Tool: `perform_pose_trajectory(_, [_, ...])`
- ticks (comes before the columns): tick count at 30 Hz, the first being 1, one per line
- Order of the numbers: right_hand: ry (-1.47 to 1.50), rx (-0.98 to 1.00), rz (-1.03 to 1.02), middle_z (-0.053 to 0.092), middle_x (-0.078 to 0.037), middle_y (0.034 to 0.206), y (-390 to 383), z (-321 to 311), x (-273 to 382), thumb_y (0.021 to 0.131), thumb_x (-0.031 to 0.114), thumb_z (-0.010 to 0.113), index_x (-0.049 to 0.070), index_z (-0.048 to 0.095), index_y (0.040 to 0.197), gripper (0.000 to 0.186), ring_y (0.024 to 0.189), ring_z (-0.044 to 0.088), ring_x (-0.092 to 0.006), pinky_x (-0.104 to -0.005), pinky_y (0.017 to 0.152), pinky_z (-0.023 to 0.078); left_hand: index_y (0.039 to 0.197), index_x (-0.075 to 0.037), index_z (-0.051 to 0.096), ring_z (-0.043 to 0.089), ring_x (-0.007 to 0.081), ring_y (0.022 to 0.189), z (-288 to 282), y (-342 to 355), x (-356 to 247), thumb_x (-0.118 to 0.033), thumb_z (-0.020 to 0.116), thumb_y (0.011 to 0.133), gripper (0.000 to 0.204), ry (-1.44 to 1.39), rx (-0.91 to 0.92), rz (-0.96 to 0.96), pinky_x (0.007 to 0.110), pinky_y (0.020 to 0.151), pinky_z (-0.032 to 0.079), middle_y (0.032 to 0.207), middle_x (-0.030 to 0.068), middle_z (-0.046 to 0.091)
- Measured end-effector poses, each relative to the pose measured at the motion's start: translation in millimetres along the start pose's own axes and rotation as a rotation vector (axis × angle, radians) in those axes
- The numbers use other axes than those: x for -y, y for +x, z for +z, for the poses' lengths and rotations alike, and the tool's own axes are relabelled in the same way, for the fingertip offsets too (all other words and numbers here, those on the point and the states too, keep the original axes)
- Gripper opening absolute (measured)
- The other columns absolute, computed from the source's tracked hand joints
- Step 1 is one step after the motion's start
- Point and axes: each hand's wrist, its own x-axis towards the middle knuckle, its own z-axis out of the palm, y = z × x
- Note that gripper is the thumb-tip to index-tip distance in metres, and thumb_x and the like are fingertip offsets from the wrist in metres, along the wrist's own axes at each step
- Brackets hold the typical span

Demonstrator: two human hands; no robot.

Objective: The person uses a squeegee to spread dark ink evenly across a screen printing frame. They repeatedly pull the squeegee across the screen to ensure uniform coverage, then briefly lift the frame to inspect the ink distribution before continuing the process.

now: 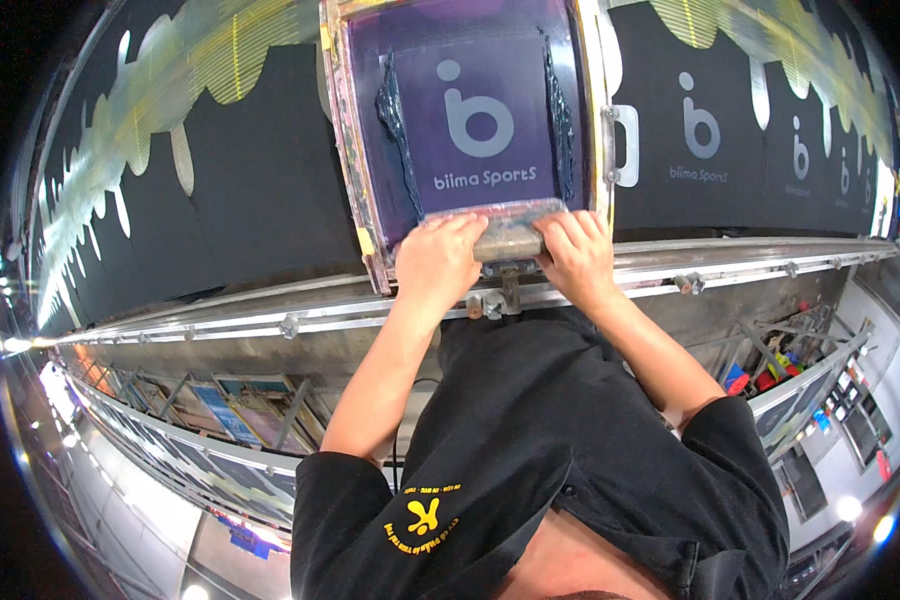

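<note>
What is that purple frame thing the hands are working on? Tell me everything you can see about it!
The purple frame is a printing screen: a flat purple mesh in a pale, paint-stained frame, with a grey logo shape showing in the middle. Two dark streaks of ink run down its left and right sides. It lies flat on the long black table. A white handle sticks out on its right edge. At its near edge, the left hand and right hand press a wooden scraper onto it.

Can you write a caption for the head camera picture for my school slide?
Both hands, left and right, grip a squeegee on a purple printing screen.
</note>
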Motion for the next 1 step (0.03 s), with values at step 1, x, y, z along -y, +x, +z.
perform_pose_trajectory(1, [0.045, 0.033, 0.018, 0.067, -0.003, 0.103, -3.0, -2.1, -0.8, 0.057, 0.010, 0.089, 0.012, 0.069, 0.111, 0.057, 0.094, 0.062, -0.0232, -0.0418, 0.086, 0.046, 0.125, -0.016, 0.080, 0.074, 0.0214, 0.119, -5.5, 3.3, -0.9, -0.011, 0.082, 0.070, 0.055, -0.012, 0.127, -0.053, 0.036, 0.101, 0.060, 0.128, 0.0028, 0.079])
